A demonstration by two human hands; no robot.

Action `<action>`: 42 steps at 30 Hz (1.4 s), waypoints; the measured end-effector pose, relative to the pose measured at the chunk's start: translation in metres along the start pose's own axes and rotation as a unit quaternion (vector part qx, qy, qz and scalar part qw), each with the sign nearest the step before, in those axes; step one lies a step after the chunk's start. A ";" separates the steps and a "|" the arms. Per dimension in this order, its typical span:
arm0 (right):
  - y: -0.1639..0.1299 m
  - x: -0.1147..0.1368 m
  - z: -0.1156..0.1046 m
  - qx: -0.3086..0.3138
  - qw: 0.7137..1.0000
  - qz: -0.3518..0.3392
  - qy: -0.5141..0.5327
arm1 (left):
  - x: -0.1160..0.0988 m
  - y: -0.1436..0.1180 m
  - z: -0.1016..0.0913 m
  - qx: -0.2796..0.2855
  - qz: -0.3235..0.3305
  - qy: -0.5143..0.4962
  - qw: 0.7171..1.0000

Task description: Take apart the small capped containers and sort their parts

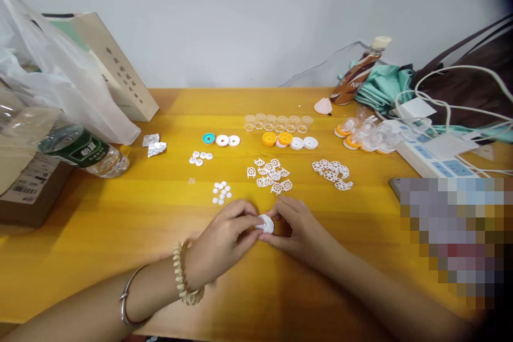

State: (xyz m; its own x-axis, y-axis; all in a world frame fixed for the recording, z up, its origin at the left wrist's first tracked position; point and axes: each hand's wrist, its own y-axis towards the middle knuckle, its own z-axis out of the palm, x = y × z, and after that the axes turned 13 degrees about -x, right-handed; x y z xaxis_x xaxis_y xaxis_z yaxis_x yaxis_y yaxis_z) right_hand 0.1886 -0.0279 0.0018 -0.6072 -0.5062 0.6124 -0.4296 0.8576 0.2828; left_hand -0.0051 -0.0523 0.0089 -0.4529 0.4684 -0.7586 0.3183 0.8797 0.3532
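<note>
Yellow tabletop (120, 214) | left hand (218, 243) and right hand (298, 232) fingers pinch white cap (265, 223) just above it | risk: cap may slip from fingertips, scattering nearby white pieces (270, 175).

Both hands low and close together, left hand (222, 240) and right hand (298, 227) with fingertips pinched inward.

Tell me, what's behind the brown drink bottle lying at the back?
A crumpled teal cloth and a grey cable lie behind the brown bottle. The bottle covers whatever is directly under it.
</note>
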 end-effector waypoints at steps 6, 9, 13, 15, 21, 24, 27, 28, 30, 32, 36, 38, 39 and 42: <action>-0.002 -0.001 0.004 -0.019 1.000 -0.024 0.001 | -0.007 0.005 0.000 0.010 -0.065 -0.001 0.998; -0.003 -0.001 0.004 -0.022 0.999 -0.029 -0.003 | -0.008 0.005 0.000 0.021 -0.078 0.003 0.997; -0.001 0.002 0.001 -0.009 1.000 -0.021 -0.005 | -0.008 0.005 -0.001 0.021 -0.084 0.014 0.996; 0.000 0.003 0.000 -0.006 1.000 -0.018 -0.009 | -0.007 0.005 -0.003 0.020 -0.080 0.024 0.996; -0.002 0.004 0.004 -0.018 0.999 -0.013 -0.033 | -0.007 0.007 -0.005 0.029 -0.070 0.057 0.996; -0.003 0.005 0.007 -0.034 0.999 -0.019 -0.037 | -0.007 0.009 -0.005 0.030 -0.078 0.061 0.995; -0.004 0.006 0.010 -0.044 0.998 -0.024 -0.030 | -0.007 0.010 -0.005 0.041 -0.091 0.060 0.993; -0.005 0.007 0.010 -0.047 0.998 -0.026 -0.028 | -0.007 0.011 -0.005 0.045 -0.096 0.058 0.993; -0.005 0.007 0.011 -0.053 0.998 -0.030 -0.029 | -0.007 0.011 -0.005 0.048 -0.102 0.053 0.992; -0.006 0.007 0.012 -0.060 0.997 -0.036 -0.031 | -0.006 0.011 -0.004 0.044 -0.100 0.049 0.993; -0.007 0.005 0.012 -0.069 0.996 -0.044 -0.037 | -0.004 0.010 -0.004 0.040 -0.077 0.050 0.995; -0.007 0.004 0.011 -0.066 0.996 -0.049 -0.037 | -0.004 0.010 -0.005 0.041 -0.059 0.059 0.996; -0.007 0.003 0.010 -0.063 0.996 -0.055 -0.037 | -0.004 0.010 -0.006 0.043 -0.045 0.070 0.996; -0.008 0.003 0.009 -0.050 0.995 -0.079 -0.035 | -0.006 0.011 -0.009 0.064 -0.004 0.128 0.990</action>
State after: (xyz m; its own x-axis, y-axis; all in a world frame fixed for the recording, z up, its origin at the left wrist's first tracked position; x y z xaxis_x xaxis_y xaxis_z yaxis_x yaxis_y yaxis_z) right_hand 0.1844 -0.0368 -0.0049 -0.5841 -0.6379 0.5019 -0.4577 0.7695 0.4454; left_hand -0.0062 -0.0450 0.0218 -0.6472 0.4810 -0.5914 0.4098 0.8737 0.2622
